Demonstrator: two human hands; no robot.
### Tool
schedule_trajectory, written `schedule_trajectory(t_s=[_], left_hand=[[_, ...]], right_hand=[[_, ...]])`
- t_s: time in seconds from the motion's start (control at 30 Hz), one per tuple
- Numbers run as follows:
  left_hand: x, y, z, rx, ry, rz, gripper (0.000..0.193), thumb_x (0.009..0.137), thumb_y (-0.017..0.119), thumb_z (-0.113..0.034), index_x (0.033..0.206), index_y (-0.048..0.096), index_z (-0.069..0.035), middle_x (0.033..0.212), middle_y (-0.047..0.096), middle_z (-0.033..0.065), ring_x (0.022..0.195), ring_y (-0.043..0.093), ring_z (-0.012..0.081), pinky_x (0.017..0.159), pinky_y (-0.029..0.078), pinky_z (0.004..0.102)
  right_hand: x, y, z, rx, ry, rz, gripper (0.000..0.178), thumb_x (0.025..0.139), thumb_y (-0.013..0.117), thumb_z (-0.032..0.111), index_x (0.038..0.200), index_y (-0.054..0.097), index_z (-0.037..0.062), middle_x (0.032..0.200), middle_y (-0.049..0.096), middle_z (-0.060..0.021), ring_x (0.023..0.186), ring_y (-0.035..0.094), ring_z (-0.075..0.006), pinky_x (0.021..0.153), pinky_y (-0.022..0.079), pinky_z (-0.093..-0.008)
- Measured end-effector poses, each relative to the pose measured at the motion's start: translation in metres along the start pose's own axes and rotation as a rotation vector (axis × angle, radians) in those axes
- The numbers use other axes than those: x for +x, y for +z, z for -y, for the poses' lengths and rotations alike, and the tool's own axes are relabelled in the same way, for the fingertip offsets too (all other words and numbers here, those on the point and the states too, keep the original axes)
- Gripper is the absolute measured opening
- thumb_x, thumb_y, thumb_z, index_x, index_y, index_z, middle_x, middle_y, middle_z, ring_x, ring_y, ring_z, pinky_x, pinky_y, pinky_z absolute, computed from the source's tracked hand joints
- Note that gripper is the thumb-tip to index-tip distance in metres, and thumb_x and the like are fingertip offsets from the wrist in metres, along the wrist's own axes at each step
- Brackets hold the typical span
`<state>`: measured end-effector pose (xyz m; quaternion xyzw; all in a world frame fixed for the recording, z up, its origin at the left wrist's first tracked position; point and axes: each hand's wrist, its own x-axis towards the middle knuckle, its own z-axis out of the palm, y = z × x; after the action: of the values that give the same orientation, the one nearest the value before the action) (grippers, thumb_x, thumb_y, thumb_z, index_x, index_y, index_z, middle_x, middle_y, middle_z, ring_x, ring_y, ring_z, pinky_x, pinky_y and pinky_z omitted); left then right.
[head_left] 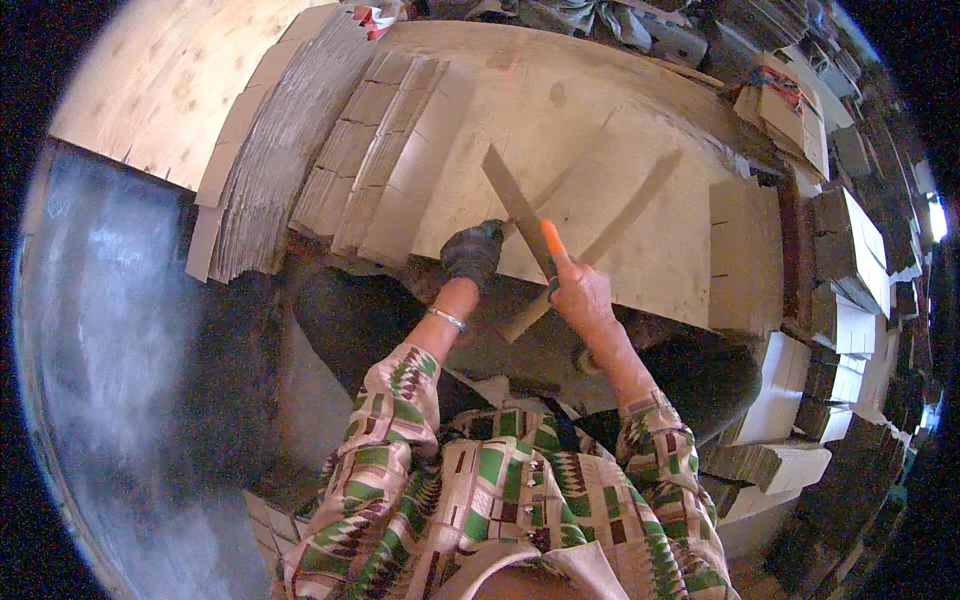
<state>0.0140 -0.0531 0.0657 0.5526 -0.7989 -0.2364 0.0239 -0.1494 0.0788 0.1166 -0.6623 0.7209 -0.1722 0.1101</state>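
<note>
Grey-brown and flat, a long strip (508, 185) stands out at a slant above the pale work board (530, 120), near the board's close edge. Its lower end is gripped by the right hand (582, 297), the index finger lying along it under an orange finger cover (551, 241). Just to the left, the left hand (472, 252) wears a dark glove and hangs by the board's edge, its fingers seemingly curled — whether they close on anything, I cannot tell. A metal bangle (446, 319) circles that wrist, below it a sleeve of the green, cream and maroon patterned shirt (490, 475). Across the board runs a darker band (635, 200), either a shadow or another strip. Bundles of cardboard pieces (345, 150) lie on the board's left side, with a longer stack (270, 150) beyond them; another stack (745, 250) sits at the right edge — well apart from both hands.
</note>
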Motion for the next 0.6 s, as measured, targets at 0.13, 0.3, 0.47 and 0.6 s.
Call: schedule_trajectory(t_s=[0.13, 0.3, 0.47, 0.6], left_hand=[[0.0, -0.001, -0.01, -0.079, -0.054, 0.047, 0.039, 0.103, 0.042, -0.046, 0.125, 0.069, -0.029, 0.11, 0.073, 0.0144, 0.1, 0.071, 0.0376, 0.084, 0.056, 0.0517], [0.001, 0.0, -0.009, -0.011, -0.035, 0.056, 0.04, 0.103, 0.042, -0.049, 0.125, 0.069, -0.028, 0.11, 0.073, 0.0148, 0.101, 0.07, 0.0376, 0.084, 0.055, 0.0511], [-0.006, 0.015, -0.005, -0.062, 0.014, 0.033, 0.04, 0.102, 0.043, -0.049, 0.124, 0.069, -0.027, 0.108, 0.073, 0.0151, 0.099, 0.07, 0.0379, 0.083, 0.055, 0.051], [-0.005, 0.024, -0.008, -0.097, -0.002, 0.028, 0.039, 0.1, 0.049, -0.049, 0.124, 0.069, -0.026, 0.107, 0.073, 0.0161, 0.099, 0.07, 0.038, 0.083, 0.054, 0.0507]], right_hand=[[-0.015, 0.026, -0.014, -0.046, -0.041, -0.07, 0.092, 0.078, 0.062, 0.0, 0.16, 0.027, 0.0226, 0.075, 0.07, -0.0144, 0.065, 0.07, -0.0378, 0.056, 0.055, -0.0505], [-0.007, 0.015, -0.003, -0.009, 0.054, -0.013, 0.097, 0.072, 0.065, -0.002, 0.16, 0.03, 0.023, 0.078, 0.07, -0.0164, 0.068, 0.069, -0.0389, 0.06, 0.055, -0.051], [-0.008, 0.014, -0.003, -0.001, 0.068, 0.021, 0.097, 0.072, 0.065, -0.002, 0.159, 0.033, 0.0247, 0.08, 0.071, -0.0149, 0.073, 0.07, -0.0384, 0.064, 0.056, -0.0501], [0.0, 0.033, -0.012, -0.044, 0.111, 0.146, 0.095, 0.074, 0.063, -0.002, 0.159, 0.031, 0.026, 0.083, 0.071, -0.0144, 0.078, 0.071, -0.0379, 0.067, 0.056, -0.0499]])
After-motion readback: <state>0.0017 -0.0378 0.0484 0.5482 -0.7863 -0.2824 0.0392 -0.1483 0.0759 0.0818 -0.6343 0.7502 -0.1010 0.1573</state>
